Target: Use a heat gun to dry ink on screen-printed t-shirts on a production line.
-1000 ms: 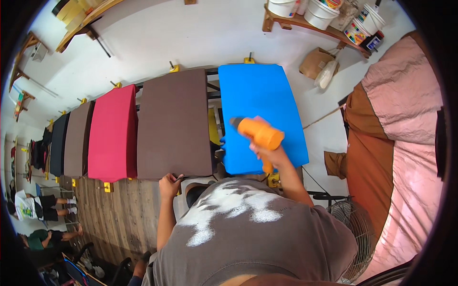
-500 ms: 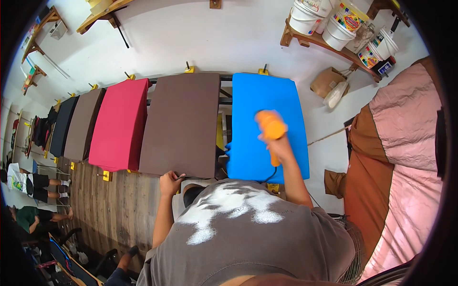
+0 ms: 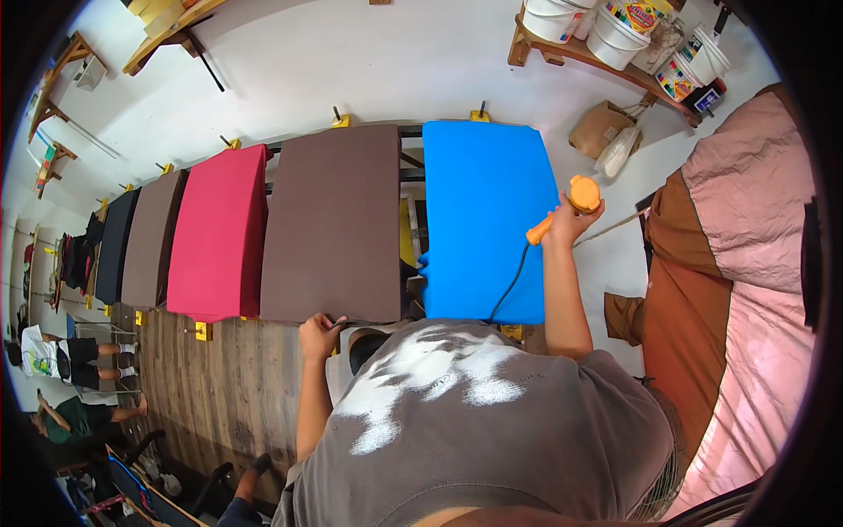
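Observation:
My right hand (image 3: 565, 227) is wrapped round an orange corded hair dryer (image 3: 584, 193), held up over the right edge of a blue cloth piece (image 3: 487, 211). Its black cord (image 3: 511, 288) trails down across the blue cloth. My left hand (image 3: 318, 335) pinches the near edge of a brown cloth piece (image 3: 338, 220) between thumb and fingers. Both cloths look like garments stretched flat over boards. They lie side by side on a black rail frame (image 3: 411, 173).
More covered boards run left: red (image 3: 215, 233), brown (image 3: 151, 241) and dark. Yellow clamps (image 3: 341, 119) line the rail. White buckets (image 3: 615, 39) stand on a shelf at upper right. Pink and brown fabric (image 3: 746, 220) hangs at the right. Other people (image 3: 79, 356) are at far left.
My right hand has swung the hair dryer from over the middle of the blue cloth to its right edge. My left hand keeps its pinch on the brown cloth's near edge.

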Tool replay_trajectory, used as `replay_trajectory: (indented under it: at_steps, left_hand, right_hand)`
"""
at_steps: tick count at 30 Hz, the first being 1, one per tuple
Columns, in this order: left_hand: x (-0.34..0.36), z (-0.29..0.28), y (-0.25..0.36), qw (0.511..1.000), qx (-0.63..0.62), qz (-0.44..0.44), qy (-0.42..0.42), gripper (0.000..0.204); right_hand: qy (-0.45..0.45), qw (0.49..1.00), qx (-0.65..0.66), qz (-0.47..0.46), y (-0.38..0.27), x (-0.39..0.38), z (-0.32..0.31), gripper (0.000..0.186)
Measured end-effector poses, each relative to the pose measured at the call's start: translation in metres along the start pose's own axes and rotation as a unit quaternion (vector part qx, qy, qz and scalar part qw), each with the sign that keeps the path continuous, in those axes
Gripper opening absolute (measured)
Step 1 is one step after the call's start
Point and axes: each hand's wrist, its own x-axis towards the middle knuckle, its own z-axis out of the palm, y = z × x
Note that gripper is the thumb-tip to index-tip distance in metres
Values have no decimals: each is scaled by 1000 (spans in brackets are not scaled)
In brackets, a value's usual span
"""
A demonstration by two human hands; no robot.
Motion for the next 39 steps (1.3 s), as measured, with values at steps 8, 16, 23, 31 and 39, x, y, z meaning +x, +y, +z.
replay_trajectory:
  at_steps: [8, 16, 23, 31, 39]
  left_hand:
    - [-2, -5, 3, 999, -36, -10, 1, 59]
    - [-5, 0, 0, 1000, -19, -12, 19, 56]
    - [-2, 0, 0, 999, -28, -29, 0, 57]
    - [1, 2, -7, 1000, -23, 2, -2, 54]
    - [-4, 2, -4, 1000, -24, -1, -6, 53]
  right_hand:
    - [-612, 760, -216, 45, -2, -90, -19, 67]
    - [-689, 676, -227, 126, -39, -89, -53, 71]
    - [-200, 973, -86, 75, 3, -8, -97, 83]
    - [-577, 774, -261, 10, -32, -59, -126, 79]
    - [-736, 660, 119, 98, -58, -78, -127, 107]
